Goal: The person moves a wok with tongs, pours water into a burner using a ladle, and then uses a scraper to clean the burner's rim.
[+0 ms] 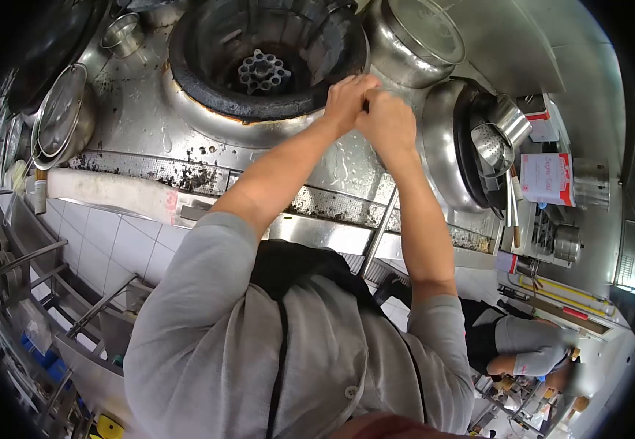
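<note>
My left hand (pixel 350 101) and my right hand (pixel 388 123) meet at the right front edge of a wok burner. Both are closed, with fingers curled and knuckles up. A small dark bit shows between them, but what they grip is hidden. Just left of my hands is the burner's thick black ring (pixel 248 108), blackened inside. Down in its middle sits a grey burner head (pixel 264 72) with several round holes. No wok rests on this ring.
A lidded steel pot (pixel 405 55) stands behind my hands. To the right, a steel pan (pixel 445 146) holds a perforated ladle (pixel 491 146). Strainers (pixel 60 113) and a folded cloth (pixel 112 192) lie left. Another person (pixel 526 340) works at lower right.
</note>
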Motion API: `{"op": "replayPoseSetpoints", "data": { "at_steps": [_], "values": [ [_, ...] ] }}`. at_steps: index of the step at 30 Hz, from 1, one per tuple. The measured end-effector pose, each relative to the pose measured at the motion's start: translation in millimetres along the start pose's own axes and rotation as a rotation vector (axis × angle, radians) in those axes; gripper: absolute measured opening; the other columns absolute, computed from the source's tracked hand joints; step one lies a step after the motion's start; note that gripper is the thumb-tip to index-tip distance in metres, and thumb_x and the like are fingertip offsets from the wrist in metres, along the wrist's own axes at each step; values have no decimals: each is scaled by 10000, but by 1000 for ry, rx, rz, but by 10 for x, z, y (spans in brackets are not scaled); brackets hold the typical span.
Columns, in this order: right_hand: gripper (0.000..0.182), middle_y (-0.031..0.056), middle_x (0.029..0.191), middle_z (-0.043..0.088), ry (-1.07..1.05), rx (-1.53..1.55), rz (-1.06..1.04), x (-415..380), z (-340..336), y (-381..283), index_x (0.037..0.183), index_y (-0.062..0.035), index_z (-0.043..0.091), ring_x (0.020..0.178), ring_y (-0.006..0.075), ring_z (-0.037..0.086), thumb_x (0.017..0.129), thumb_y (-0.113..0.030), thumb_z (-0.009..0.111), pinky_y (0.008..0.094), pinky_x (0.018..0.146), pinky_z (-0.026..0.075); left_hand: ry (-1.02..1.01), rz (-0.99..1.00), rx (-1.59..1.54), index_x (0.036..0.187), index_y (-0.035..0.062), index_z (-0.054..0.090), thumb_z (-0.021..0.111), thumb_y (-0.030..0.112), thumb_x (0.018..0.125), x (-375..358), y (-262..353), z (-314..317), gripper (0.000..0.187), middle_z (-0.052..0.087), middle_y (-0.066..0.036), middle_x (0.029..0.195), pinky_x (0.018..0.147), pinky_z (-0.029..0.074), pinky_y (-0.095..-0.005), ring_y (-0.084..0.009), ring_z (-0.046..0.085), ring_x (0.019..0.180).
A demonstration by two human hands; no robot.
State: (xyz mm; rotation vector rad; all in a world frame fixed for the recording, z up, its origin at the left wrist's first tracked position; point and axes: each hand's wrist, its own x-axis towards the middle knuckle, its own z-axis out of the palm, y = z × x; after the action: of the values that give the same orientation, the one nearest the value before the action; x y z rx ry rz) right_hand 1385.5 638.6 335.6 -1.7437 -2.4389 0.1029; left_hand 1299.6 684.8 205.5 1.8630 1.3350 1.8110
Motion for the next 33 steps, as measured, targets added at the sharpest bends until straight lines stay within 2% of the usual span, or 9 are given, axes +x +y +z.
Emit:
{"op": "replayPoseSetpoints", "data": {
  "at_steps": [4, 7, 10, 14, 18, 22, 26, 27, 33],
  "values": [
    [216, 249, 873, 731, 31, -38, -20, 121, 163, -78, 956, -49, 755, 838, 438, 719, 780, -125, 656, 513, 786, 573, 24, -20, 0, 1035, 131, 653, 705, 193, 843, -205, -164, 49, 209, 726, -78, 954, 775, 553, -419, -340, 695, 899],
    [214, 245, 871, 733, 20, -19, -21, 145, 113, -79, 953, -49, 755, 834, 437, 721, 780, -124, 655, 522, 779, 572, 47, 15, -11, 1034, 137, 651, 709, 210, 840, 62, -147, -23, 215, 726, -71, 945, 772, 551, -420, -332, 698, 904],
    [181, 247, 847, 730, 27, -67, -57, 43, 119, -116, 926, -32, 734, 803, 442, 726, 788, -113, 650, 523, 740, 581, 61, -4, -62, 995, 144, 641, 685, 152, 806, -60, -57, -67, 194, 722, -74, 986, 784, 546, -454, -352, 681, 941],
    [193, 242, 866, 739, 61, 29, -27, 171, 304, 1, 945, -38, 738, 821, 436, 732, 789, -116, 656, 517, 752, 585, -115, -36, 68, 1018, 139, 618, 686, 147, 805, 76, -193, -143, 224, 715, -73, 1010, 800, 550, -447, -342, 675, 973],
    [207, 245, 893, 740, 6, -4, -8, 138, 51, -97, 960, -45, 741, 871, 433, 731, 780, -118, 669, 513, 801, 580, 24, 48, -65, 977, 129, 618, 706, 157, 780, 53, -53, -127, 218, 697, -83, 961, 783, 541, -470, -356, 667, 965],
    [226, 252, 906, 737, -21, 59, 55, 70, 193, 42, 975, -45, 744, 893, 437, 727, 774, -122, 677, 513, 825, 578, -157, -7, 74, 982, 133, 622, 721, 126, 748, 107, -188, -57, 254, 698, -101, 958, 783, 537, -474, -370, 669, 943],
    [235, 253, 911, 738, -11, 60, 56, 136, -9, 104, 975, -45, 751, 895, 441, 725, 766, -119, 672, 517, 835, 575, -66, 100, -2, 960, 138, 597, 719, 141, 759, 113, -136, 57, 235, 697, -102, 957, 774, 534, -478, -367, 667, 930],
    [229, 254, 908, 737, 17, 73, 55, 165, -20, 115, 968, -46, 751, 886, 443, 724, 765, -118, 671, 519, 829, 576, -143, 29, 16, 961, 136, 599, 725, 150, 759, 99, -28, 2, 239, 699, -103, 946, 769, 531, -473, -355, 671, 924],
    [229, 268, 864, 726, 105, 160, 85, -8, 129, 407, 952, -49, 746, 839, 468, 718, 746, -131, 687, 526, 789, 584, -214, 137, 131, 932, 119, 601, 726, 133, 735, 136, 101, 115, 235, 696, -84, 908, 778, 538, -443, -332, 665, 888]
  ]
}}
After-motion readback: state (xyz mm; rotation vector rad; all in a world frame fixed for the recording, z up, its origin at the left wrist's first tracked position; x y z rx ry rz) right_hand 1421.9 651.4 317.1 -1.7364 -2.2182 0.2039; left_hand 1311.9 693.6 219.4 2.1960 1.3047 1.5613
